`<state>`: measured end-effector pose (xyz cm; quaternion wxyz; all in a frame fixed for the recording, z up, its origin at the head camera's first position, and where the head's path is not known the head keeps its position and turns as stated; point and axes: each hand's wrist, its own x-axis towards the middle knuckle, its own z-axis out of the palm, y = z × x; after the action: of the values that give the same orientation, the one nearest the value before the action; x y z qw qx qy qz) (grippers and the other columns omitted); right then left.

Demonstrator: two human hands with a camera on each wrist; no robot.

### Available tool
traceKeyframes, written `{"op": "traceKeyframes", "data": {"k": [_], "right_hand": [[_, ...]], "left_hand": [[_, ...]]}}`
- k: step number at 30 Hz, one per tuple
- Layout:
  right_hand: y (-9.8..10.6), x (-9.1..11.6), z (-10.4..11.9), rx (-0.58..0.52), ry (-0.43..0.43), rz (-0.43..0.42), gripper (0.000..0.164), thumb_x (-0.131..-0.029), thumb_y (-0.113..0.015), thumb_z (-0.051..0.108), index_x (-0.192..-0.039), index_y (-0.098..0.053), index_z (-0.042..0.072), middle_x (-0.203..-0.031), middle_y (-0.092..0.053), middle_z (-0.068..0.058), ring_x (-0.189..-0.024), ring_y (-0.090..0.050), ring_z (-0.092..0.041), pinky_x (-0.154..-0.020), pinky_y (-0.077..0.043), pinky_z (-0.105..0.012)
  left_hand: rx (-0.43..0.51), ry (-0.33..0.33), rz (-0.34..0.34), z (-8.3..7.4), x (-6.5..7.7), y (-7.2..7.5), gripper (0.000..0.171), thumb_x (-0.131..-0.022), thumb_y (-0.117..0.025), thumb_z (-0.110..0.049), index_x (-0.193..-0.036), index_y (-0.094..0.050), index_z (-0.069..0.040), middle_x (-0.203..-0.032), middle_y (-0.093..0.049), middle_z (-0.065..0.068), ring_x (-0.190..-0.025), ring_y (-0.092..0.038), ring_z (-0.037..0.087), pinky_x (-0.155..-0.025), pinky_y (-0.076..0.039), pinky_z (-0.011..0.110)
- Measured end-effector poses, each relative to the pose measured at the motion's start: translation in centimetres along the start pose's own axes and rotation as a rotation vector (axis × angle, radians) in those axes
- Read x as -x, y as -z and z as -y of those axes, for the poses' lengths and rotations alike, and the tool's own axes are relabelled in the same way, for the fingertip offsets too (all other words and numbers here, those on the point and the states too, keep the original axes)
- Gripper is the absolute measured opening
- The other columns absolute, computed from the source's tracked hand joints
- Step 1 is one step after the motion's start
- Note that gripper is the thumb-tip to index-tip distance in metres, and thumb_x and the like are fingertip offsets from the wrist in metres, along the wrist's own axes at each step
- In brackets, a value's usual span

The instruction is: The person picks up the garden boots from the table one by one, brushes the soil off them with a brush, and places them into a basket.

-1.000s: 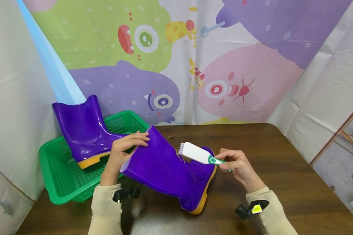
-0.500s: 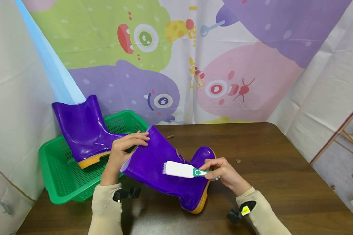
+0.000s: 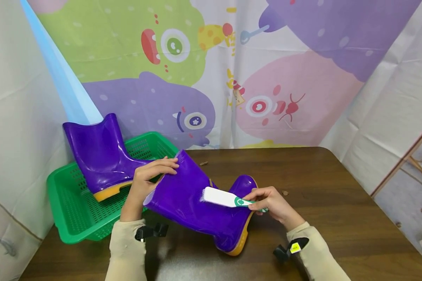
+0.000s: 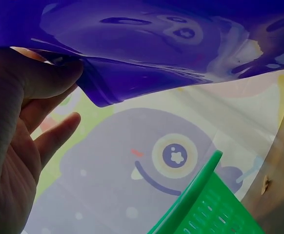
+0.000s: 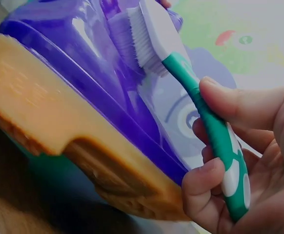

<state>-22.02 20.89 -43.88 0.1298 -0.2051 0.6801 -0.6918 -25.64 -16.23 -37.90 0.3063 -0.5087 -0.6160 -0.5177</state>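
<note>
My left hand point(image 3: 148, 183) grips a purple rubber boot point(image 3: 193, 199) by the rim of its shaft. The boot lies tilted over the table, its yellow sole point(image 5: 39, 92) facing right. In the left wrist view, my left thumb point(image 4: 51, 78) presses the shaft near its top edge. My right hand point(image 3: 274, 205) holds a white-headed scrub brush point(image 3: 219, 197) by its green and white handle point(image 5: 215, 136), thumb on one side and fingers curled round the other. The bristles point(image 5: 141, 39) meet the purple shaft. A brown smear point(image 3: 211, 182) shows just above the brush head, partly covered by it.
A second purple boot point(image 3: 98, 156) stands in a green plastic basket point(image 3: 68, 232) at the left. Small brown crumbs lie on the wooden table point(image 3: 337, 218), one crumb point(image 3: 204, 163) behind the boot and another crumb point(image 3: 285, 192) near my right hand. A cartoon-print curtain point(image 3: 285, 117) hangs behind.
The right hand has carried the brush left and down from the brown smear onto the shaft, then slightly up and right. The left hand and held boot have stayed nearly still.
</note>
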Motion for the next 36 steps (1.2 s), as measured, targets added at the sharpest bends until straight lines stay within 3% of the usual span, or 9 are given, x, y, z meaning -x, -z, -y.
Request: {"op": "traceKeyframes", "data": {"k": [12, 23, 29, 36], "right_hand": [[1.9, 0.2, -0.3, 0.044, -0.071, -0.118, 0.032, -0.079, -0.072, -0.009, -0.088, -0.082, 0.02, -0.072, -0.059, -0.002, -0.054, -0.05, -0.012, -0.047, -0.041, -0.023], [2.7, 0.3, -0.1, 0.052, -0.055, -0.149, 0.026, -0.078, -0.072, -0.01, -0.092, -0.081, 0.009, -0.072, -0.061, -0.002, -0.055, -0.049, -0.012, -0.047, -0.041, -0.023], [3.0, 0.4, 0.1, 0.058, -0.053, -0.153, 0.027, -0.078, -0.071, -0.011, -0.092, -0.081, 0.01, -0.072, -0.061, -0.001, -0.055, -0.05, -0.012, -0.048, -0.042, -0.023], [3.8, 0.7, 0.0, 0.119, -0.075, -0.251, 0.024, -0.076, -0.072, -0.01, -0.1, -0.071, -0.013, -0.072, -0.064, 0.0, -0.053, -0.048, -0.011, -0.046, -0.04, -0.023]], "left_hand": [[0.017, 0.004, 0.006, 0.1, 0.2, 0.3, 0.033, -0.093, -0.072, -0.026, -0.093, -0.071, 0.008, -0.105, -0.07, 0.023, -0.118, -0.063, 0.022, -0.111, -0.039, 0.039], [0.021, 0.019, 0.002, 0.0, 0.2, 0.3, 0.033, -0.092, -0.072, -0.026, -0.093, -0.071, 0.007, -0.105, -0.07, 0.021, -0.118, -0.063, 0.023, -0.111, -0.038, 0.04], [0.018, 0.009, -0.001, 0.1, 0.3, 0.3, 0.033, -0.092, -0.072, -0.026, -0.092, -0.071, 0.007, -0.104, -0.07, 0.021, -0.118, -0.063, 0.023, -0.11, -0.039, 0.039], [0.033, 0.02, -0.004, 0.0, 0.2, 0.2, 0.028, -0.095, -0.07, -0.022, -0.093, -0.071, 0.006, -0.105, -0.071, 0.02, -0.118, -0.063, 0.024, -0.11, -0.039, 0.04]]}}
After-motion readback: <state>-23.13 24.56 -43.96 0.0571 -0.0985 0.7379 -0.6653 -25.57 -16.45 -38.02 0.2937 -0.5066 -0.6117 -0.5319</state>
